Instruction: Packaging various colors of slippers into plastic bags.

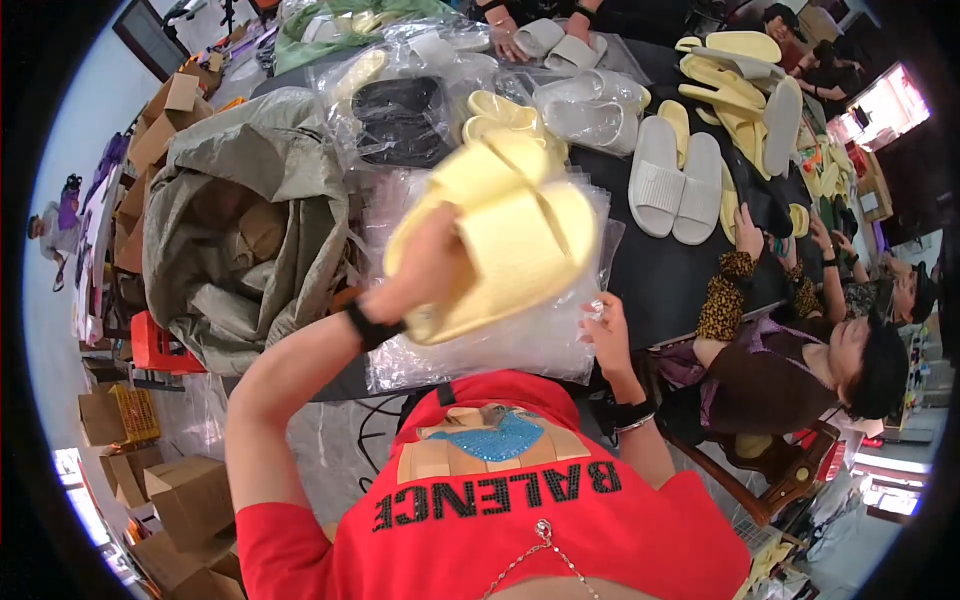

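A pair of pale yellow slippers (522, 248) is in my left hand (430, 262), whose fingers wrap around one side of it. The slippers lie together, tilted and slightly smeared by motion, over a stack of clear plastic bags (480, 358) at the table's near edge. My right hand (608, 338) is raised beside the right edge of that stack. Its fingers are curled in, with a small shiny whitish bit at the fingertips that I cannot make out.
A large grey sack (235, 130) stands open at left. Bagged black slippers (400, 120), loose grey slippers (676, 180) and a yellow slipper pile (735, 85) lie on the dark table (640, 290). Co-workers' hands (748, 232) reach in from the right, others (505, 35) from the far side.
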{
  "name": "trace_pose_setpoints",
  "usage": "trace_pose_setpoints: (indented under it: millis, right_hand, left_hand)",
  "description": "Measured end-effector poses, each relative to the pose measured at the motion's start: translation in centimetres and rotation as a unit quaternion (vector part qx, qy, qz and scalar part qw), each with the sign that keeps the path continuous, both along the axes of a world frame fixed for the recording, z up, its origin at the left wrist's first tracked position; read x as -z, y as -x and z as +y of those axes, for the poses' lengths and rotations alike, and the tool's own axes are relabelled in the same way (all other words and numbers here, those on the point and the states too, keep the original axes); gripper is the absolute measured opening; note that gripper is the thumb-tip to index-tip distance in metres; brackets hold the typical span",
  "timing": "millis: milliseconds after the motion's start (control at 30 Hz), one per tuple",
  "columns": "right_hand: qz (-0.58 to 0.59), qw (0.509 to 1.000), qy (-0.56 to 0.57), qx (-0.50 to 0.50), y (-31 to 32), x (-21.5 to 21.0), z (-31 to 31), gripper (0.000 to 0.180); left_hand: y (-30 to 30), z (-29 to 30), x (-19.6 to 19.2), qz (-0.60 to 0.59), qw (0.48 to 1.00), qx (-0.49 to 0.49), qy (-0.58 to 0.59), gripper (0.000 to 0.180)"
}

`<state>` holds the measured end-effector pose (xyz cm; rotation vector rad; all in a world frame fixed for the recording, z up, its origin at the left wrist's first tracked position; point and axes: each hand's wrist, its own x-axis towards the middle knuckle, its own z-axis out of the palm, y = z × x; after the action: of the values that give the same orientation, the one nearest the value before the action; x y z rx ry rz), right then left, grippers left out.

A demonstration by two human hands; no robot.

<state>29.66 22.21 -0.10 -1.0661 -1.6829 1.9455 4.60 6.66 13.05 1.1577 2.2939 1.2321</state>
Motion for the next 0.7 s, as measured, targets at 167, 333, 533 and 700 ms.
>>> trace_pose_setpoints:
  millis: [167,333,533,700]
  right_hand:
    - [-0.154,0.984,-0.066,-0.062,-0.6,1.6,-0.2,0.015]
    - [-0.102,0.966,-0.22,-0.086,-1.5,1.2,-0.9,0.017]
    - [-0.142,0.984,-0.094,-0.05,-0.5,0.4,-0.8,0.019]
    - [-0.104,0.985,-0.14,0.013,-1.0,2.2,0.2,0.017]
  left_hand:
    - [-0.7,4.6,13.7,0.273,0.947,0.12,0.116,0.014]
    - [4.0,4.1,13.6,0.291,0.95,0.036,0.11,0.012]
    - [-0.3,3.1,7.8,0.258,0.954,0.135,0.067,0.012]
    - [-3.0,-1.7,13.3,0.244,0.939,0.199,0.141,0.02]
